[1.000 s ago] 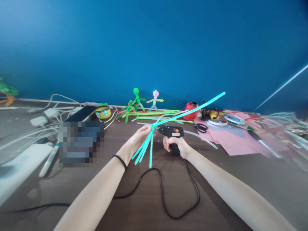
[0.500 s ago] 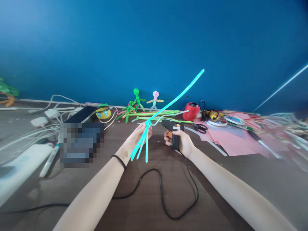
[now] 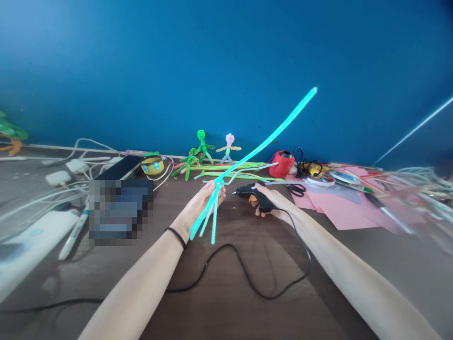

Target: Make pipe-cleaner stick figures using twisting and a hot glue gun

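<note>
Pinched in my left hand (image 3: 202,200) is a bundle of turquoise pipe cleaners (image 3: 272,135), joined at a knot by my fingertips. One long stem slants up to the right, and several shorter ends fan downward. A thinner pale strand runs right from the knot. My right hand (image 3: 271,200) is closed round a black hot glue gun (image 3: 261,194) with an orange trigger. Its nozzle points left at the knot, a small gap away. A white glue stick appears to extend behind it. The gun's black cord (image 3: 244,264) loops across the table below.
Green pipe cleaners (image 3: 244,167) and pipe-cleaner figures (image 3: 229,146) are at the wall. Black scissors (image 3: 296,190), a red roll (image 3: 283,164) and pink paper (image 3: 347,212) are at right. Chargers (image 3: 58,178), a marker (image 3: 72,236) and a blurred-out dark object (image 3: 120,210) are at left.
My right hand has rolled the glue gun from upright to nearly flat, moving slightly right, and its cord has shifted. The long turquoise stem has tilted a little toward the camera in my left hand.
</note>
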Motion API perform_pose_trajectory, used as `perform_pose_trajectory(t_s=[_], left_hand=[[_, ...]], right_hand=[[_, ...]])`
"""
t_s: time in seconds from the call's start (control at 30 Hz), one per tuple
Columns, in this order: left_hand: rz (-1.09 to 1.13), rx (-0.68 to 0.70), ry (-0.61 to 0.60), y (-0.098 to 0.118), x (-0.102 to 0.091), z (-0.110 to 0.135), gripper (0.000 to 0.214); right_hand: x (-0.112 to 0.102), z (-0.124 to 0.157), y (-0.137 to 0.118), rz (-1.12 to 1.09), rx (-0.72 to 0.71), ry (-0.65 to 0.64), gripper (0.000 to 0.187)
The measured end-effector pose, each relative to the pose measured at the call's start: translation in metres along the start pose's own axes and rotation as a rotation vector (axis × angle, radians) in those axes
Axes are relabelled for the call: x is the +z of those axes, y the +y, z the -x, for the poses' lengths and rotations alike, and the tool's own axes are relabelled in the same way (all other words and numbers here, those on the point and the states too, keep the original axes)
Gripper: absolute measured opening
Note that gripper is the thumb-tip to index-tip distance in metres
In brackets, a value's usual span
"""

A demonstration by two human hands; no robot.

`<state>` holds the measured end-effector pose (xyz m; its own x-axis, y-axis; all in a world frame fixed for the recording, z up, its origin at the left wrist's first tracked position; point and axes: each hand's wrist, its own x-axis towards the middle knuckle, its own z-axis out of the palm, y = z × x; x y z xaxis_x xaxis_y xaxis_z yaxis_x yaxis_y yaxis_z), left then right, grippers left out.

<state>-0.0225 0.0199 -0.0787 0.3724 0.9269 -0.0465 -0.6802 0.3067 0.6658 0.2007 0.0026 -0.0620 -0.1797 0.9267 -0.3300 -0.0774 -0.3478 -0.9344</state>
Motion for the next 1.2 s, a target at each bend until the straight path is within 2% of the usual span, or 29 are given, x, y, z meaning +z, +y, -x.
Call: perform_pose_trajectory(t_s=[0.13,0.2,0.33,0.43,0.53,0.57,0.6,0.67,0.73,0.93,1.2], left_hand=[[-0.033,-0.008,-0.025,-0.001,0.003,0.002,0.008],[-0.040,-0.009,-0.061,-0.001,0.005,0.004,0.007],[-0.072,-0.036,-0.094,-0.001,0.008,0.007,0.008],[-0.108,-0.051,-0.084,0.000,0.009,0.009,0.010],[-0.131,-0.049,-0.111,0.000,0.010,0.010,0.012],[-0.139,-0.051,-0.126,-0.001,0.010,0.009,0.012],[-0.145,-0.052,-0.143,-0.001,0.010,0.009,0.013],[-0.155,-0.057,-0.178,-0.002,0.011,0.008,0.012],[-0.180,-0.070,-0.188,-0.003,0.013,0.008,0.012],[-0.245,-0.106,-0.106,-0.003,0.020,0.011,0.013],[-0.227,-0.054,-0.085,-0.003,0.021,0.010,0.017]], right_hand=[[-0.009,0.004,-0.004,0.312,-0.090,0.034,0.050],[-0.009,0.006,-0.007,0.519,-0.140,0.115,0.053],[-0.007,0.009,-0.010,0.964,-0.255,0.366,0.050],[-0.005,0.009,-0.009,1.107,-0.287,0.443,0.045],[0.000,0.010,-0.009,0.956,-0.475,0.428,0.029],[0.003,0.012,-0.011,0.839,-0.557,0.366,0.022],[0.008,0.014,-0.012,0.681,-0.605,0.251,0.019],[0.019,0.022,-0.017,0.433,-0.610,0.024,0.034],[0.031,0.031,-0.021,0.309,-0.638,-0.063,0.037],[0.054,0.054,-0.021,0.305,-0.764,-0.015,0.016],[0.059,0.059,-0.005,0.404,-0.909,0.000,0.006]])
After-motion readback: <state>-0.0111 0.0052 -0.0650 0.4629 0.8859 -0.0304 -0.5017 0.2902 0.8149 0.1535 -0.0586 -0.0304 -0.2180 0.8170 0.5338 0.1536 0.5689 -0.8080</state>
